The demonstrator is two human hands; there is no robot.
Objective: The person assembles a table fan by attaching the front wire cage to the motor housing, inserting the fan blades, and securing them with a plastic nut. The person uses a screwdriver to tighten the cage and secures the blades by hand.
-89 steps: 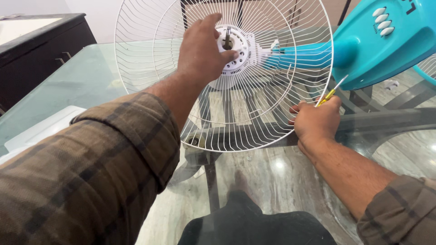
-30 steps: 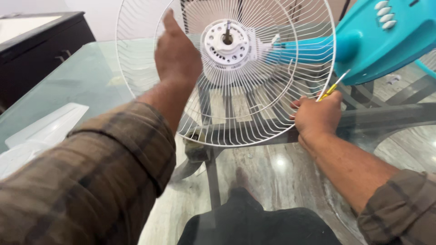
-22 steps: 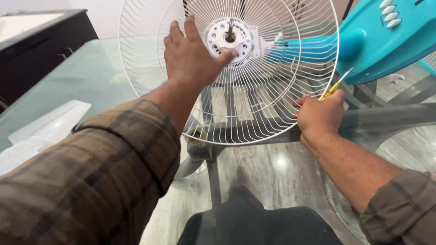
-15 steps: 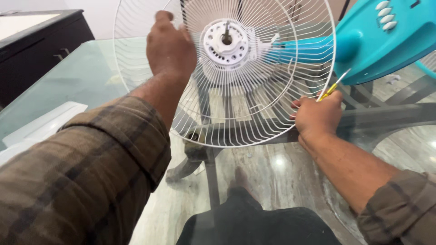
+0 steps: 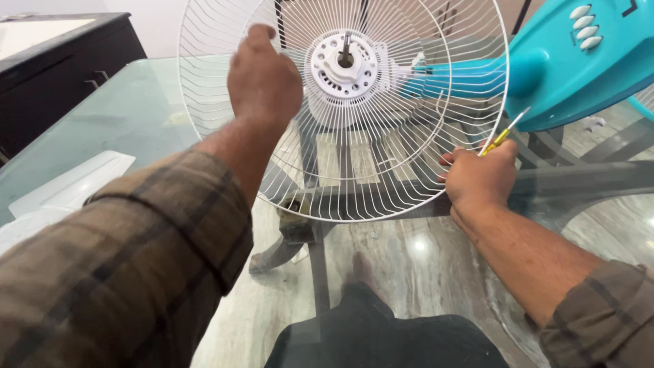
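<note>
Left hand: the left hand [image 5: 264, 80] is raised in front of the wire fan guard [image 5: 381, 170], at about 9 o'clock from the hub; its back faces the camera, the fingers curl forward, and whether they pinch a wire I cannot tell.
Right hand: the right hand [image 5: 479, 178] is closed around the guard's rim at roughly 4 o'clock of the circle, and the same fist pinches a yellow-handled screwdriver [image 5: 501, 134], whose shaft sticks up toward 1 o'clock.
Fan guard: white, round, standing nearly upright and facing the person, in the upper middle of the view, above the glass table [image 5: 116, 116].
Hub: a white motor mount [image 5: 346, 65] with a ring of holes and a short metal shaft sits at the guard's centre.
Fan body: a turquoise fan base [image 5: 572, 75] with white buttons lies at 2 o'clock, behind the guard.
Table: a white fan blade [image 5: 68, 187] lies on the glass at 9 o'clock.
Sleeves: both arms wear a brown checked shirt.
</note>
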